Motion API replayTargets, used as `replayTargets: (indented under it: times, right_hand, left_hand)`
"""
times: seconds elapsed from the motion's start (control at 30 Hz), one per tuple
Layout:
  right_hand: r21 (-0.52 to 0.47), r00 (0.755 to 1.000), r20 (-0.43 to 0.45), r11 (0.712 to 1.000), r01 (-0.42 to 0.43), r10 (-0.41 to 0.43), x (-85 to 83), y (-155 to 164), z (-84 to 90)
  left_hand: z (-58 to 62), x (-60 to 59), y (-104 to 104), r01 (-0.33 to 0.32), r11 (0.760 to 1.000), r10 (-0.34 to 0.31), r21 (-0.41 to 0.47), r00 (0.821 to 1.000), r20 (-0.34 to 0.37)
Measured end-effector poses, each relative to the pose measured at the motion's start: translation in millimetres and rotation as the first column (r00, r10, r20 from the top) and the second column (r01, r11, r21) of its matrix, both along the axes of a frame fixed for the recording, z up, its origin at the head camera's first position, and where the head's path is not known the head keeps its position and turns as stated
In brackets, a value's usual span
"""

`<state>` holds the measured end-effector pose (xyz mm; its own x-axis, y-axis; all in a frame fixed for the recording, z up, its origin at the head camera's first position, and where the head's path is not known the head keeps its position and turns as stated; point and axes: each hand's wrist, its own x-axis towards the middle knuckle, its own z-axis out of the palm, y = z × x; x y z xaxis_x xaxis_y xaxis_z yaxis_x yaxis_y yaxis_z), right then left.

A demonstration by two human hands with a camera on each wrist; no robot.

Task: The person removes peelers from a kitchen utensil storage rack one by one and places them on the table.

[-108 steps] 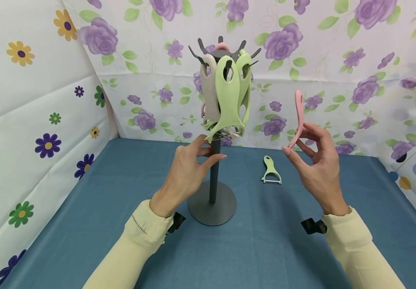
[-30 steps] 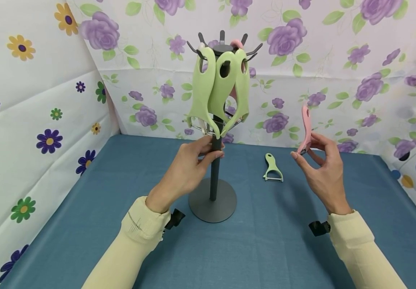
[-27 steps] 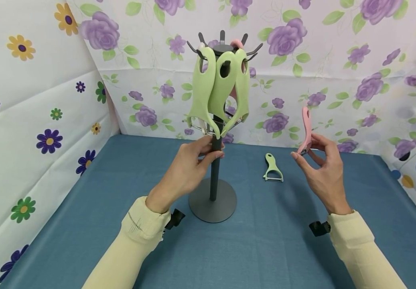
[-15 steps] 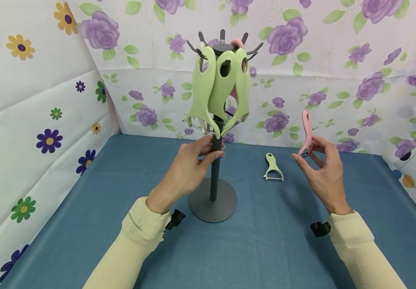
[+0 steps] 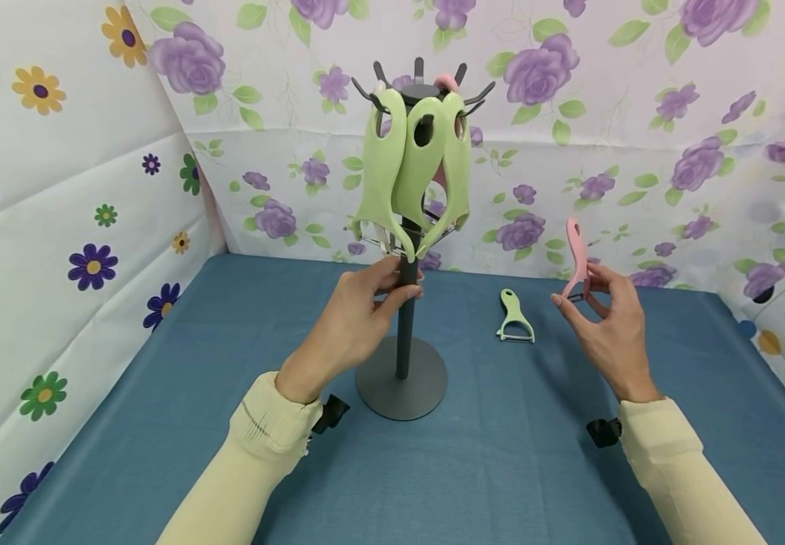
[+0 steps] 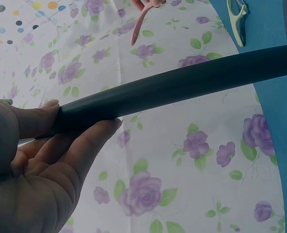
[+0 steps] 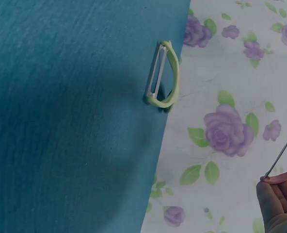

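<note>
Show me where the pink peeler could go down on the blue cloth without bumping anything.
Bare blue cloth lies between both sleeves, in front of the stand's round base. More lies right of the green peeler, under the right hand holding the pink peeler. It is crowded round the stand's pole, gripped by the left hand.

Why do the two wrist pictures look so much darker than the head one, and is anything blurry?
Head view: bright, even light, sharp, soft shadows under the stand. Left wrist view: dim, bluish; the left hand close and soft, the pole clear. Right wrist view: dim, tilted; a broad shadow on the blue cloth, the green peeler sharp.
</note>
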<state>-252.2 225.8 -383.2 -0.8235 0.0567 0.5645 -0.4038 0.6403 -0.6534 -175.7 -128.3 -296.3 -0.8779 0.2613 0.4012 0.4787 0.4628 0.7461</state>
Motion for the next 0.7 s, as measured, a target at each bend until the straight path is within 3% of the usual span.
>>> replayTargets:
  times: [0.37, 0.7]
  right_hand:
    - [0.05, 0.997, 0.072, 0.998, 0.035, -0.038, -2.9, 3.2, -0.5]
    - [0.158, 0.99, 0.127, 0.987, 0.038, -0.059, -6.3, 6.9, -1.8]
  left_hand:
    - [-0.8, -1.1, -0.3, 0.005, 1.0, -0.006, 0.003, 1.0, 0.008]
    - [-0.3, -0.9, -0.2, 0.0, 1.0, 0.0, -0.003, 1.0, 0.029]
